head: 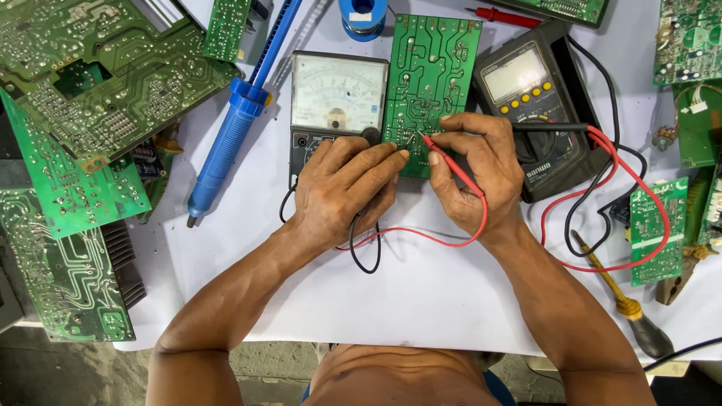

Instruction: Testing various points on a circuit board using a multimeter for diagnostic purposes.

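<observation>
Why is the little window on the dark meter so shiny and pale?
In the head view, soft overhead light washes the digital multimeter screen pale; the analog meter face glares slightly too; hands cast faint shadows on the white table; everything stays sharp, edges bend slightly.

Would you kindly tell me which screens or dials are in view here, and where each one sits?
Analog meter: black case, pale needle dial, above the left hand.
Digital meter: black, tilted, grey rectangular screen, yellow buttons, beyond the right hand.
</observation>
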